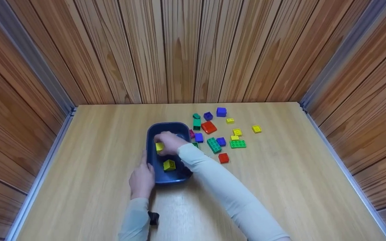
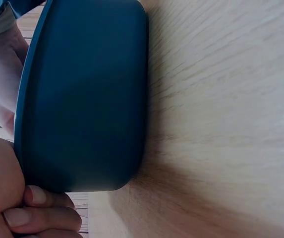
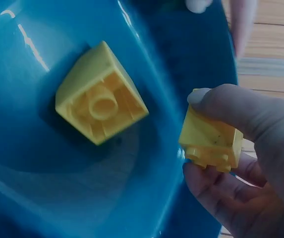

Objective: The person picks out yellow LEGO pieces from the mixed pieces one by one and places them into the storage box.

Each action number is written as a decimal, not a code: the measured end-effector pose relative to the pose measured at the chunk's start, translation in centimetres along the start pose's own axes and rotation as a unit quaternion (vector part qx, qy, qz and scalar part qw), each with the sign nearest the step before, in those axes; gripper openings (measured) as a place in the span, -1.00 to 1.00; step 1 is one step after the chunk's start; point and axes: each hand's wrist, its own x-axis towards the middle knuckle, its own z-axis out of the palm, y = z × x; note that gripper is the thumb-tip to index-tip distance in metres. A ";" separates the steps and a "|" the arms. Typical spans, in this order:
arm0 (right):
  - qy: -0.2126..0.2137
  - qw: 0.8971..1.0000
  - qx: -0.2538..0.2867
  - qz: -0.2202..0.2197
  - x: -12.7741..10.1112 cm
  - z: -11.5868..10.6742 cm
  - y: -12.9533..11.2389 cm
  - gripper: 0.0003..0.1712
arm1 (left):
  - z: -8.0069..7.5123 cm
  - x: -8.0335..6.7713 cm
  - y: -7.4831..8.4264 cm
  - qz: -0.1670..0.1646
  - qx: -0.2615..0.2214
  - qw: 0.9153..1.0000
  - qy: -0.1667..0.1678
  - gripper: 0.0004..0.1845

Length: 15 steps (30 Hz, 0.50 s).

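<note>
A dark blue plastic basin (image 1: 172, 181) stands on the table, left of the scattered bricks. At its left side my left hand (image 1: 141, 179) grips the rim, index finger stretched along the edge and thumb tip inside. The left wrist view shows curled fingers (image 2: 47, 218) beside the outer wall. Inside the basin, my right hand (image 1: 171, 143) pinches a yellow sloped toy brick (image 3: 206, 131) between thumb and fingers, above the floor. Another yellow sloped brick (image 3: 102, 99) lies tipped on the basin floor, its hollow underside showing in the right wrist view.
Right of the basin lie several loose toy bricks, among them a green brick (image 1: 214, 145), a red brick (image 1: 209, 127), a blue brick (image 1: 221, 112) and a yellow brick (image 1: 256, 129). Wooden panel walls (image 1: 179, 50) enclose the table (image 1: 297, 187) at the back and sides.
</note>
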 end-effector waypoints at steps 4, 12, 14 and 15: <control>-0.012 1.000 -0.004 0.009 0.1 0.9 0.3 -0.53 | 0.4 -0.2 0.2 0.006 0.001 1.000 0.007 -0.38; -0.023 0.999 -0.023 -0.006 0.7 1.5 0.4 -0.55 | 0.3 -0.2 0.0 0.028 0.009 0.999 0.032 -0.37; -0.024 0.999 -0.021 -0.006 0.7 1.4 0.2 -0.55 | 0.1 -0.1 -0.1 0.026 0.011 0.999 0.029 -0.36; -0.026 0.999 -0.020 -0.005 0.6 1.4 0.1 -0.54 | 0.1 -0.1 -0.1 0.023 0.010 0.999 0.026 -0.36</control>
